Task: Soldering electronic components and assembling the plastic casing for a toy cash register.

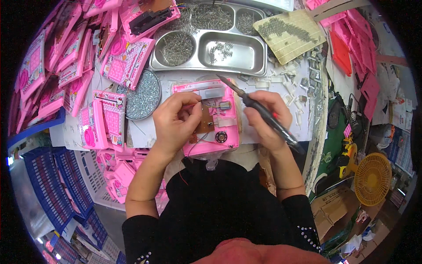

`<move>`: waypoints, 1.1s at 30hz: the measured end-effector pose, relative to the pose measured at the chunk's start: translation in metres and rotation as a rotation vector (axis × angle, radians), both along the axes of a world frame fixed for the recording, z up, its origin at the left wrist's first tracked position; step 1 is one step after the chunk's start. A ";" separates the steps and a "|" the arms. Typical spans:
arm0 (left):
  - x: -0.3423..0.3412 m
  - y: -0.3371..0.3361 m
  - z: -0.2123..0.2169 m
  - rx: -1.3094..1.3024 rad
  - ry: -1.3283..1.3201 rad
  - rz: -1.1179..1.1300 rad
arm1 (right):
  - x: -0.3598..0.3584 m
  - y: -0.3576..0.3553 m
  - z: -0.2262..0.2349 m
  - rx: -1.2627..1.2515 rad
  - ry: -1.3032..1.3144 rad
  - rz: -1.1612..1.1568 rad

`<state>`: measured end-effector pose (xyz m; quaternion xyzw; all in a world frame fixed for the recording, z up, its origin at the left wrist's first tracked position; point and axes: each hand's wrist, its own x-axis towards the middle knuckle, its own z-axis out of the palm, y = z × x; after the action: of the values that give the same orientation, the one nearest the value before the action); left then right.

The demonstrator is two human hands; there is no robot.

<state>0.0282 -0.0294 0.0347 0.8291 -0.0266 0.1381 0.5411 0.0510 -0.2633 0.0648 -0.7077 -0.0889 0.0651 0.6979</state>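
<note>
A pink plastic toy housing (pixel 233 141) lies with its inside facing up on the table in front of me. Inside it are a brown circuit board (pixel 205 125), a small motor (pixel 225 105), a round black speaker (pixel 220 137) and thin wires. My left hand (pixel 179 119) is over the housing's left side, thumb and fingertips pinched; what they hold is hidden. My right hand (pixel 270 116) grips what looks like a soldering iron (pixel 266 119) with a thick black handle. Its dark pointed tip is above the housing's far edge, apart from the board.
A steel compartment tray (pixel 259 53) of small metal parts stands beyond the housing. To its right lies a yellowish board (pixel 307 44) with small pieces. A round dish of screws (pixel 147 94) and stacked pink toy shells (pixel 116 66) are left. A yellow fan (pixel 373 179) stands right.
</note>
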 end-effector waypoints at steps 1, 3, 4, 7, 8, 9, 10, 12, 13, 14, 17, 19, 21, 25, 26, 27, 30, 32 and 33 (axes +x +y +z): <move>-0.002 -0.004 -0.002 -0.102 0.061 0.022 | 0.003 0.008 0.000 -0.035 -0.029 0.017; -0.004 -0.009 -0.002 -0.335 0.202 0.038 | 0.012 0.022 -0.001 -0.105 -0.088 0.049; -0.004 -0.010 -0.001 -0.466 0.283 0.032 | 0.015 0.027 -0.001 -0.128 -0.089 0.075; -0.002 -0.008 0.002 -0.672 0.388 -0.010 | 0.021 0.041 0.004 -0.175 -0.026 0.165; -0.002 -0.007 0.003 -0.709 0.400 -0.028 | 0.023 0.044 0.002 -0.152 -0.054 0.171; -0.002 -0.007 0.005 -0.744 0.394 -0.035 | 0.024 0.047 0.000 -0.124 -0.084 0.180; -0.001 -0.008 0.007 -0.778 0.388 -0.042 | 0.025 0.051 -0.003 -0.097 -0.113 0.188; -0.002 -0.007 0.009 -0.851 0.388 -0.061 | 0.026 0.057 -0.006 -0.051 -0.101 0.164; -0.001 -0.007 0.008 -0.889 0.394 -0.072 | 0.026 0.059 -0.007 -0.030 -0.095 0.151; -0.001 -0.006 0.007 -0.926 0.400 -0.083 | 0.026 0.058 -0.008 -0.054 -0.118 0.150; -0.003 0.005 -0.003 -0.791 0.439 -0.130 | 0.026 0.060 -0.010 -0.089 -0.155 0.141; -0.002 0.004 0.001 -0.716 0.439 -0.146 | 0.025 0.057 -0.011 -0.086 -0.143 0.123; 0.000 0.004 0.005 -0.647 0.451 -0.160 | 0.025 0.057 -0.010 -0.071 -0.142 0.125; 0.007 0.008 0.013 -0.534 0.490 -0.191 | 0.025 0.053 -0.011 -0.148 -0.159 0.142; 0.008 0.009 0.015 -0.510 0.497 -0.200 | 0.024 0.052 -0.012 -0.233 -0.279 0.115; 0.010 0.011 0.017 -0.437 0.492 -0.199 | 0.024 0.050 -0.014 -0.317 -0.397 0.088; 0.012 0.015 0.017 -0.240 0.431 -0.195 | 0.012 0.045 -0.022 -0.540 -0.620 -0.009; 0.011 0.018 0.012 -0.141 0.333 -0.197 | 0.002 0.042 -0.027 -0.625 -0.703 -0.050; 0.010 0.016 0.012 -0.092 0.258 -0.179 | -0.003 0.041 -0.030 -0.637 -0.731 -0.056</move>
<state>0.0381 -0.0132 0.0469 0.8085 -0.0243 -0.0174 0.5878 0.0479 -0.2220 0.0344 -0.8647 -0.2847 -0.1826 0.3713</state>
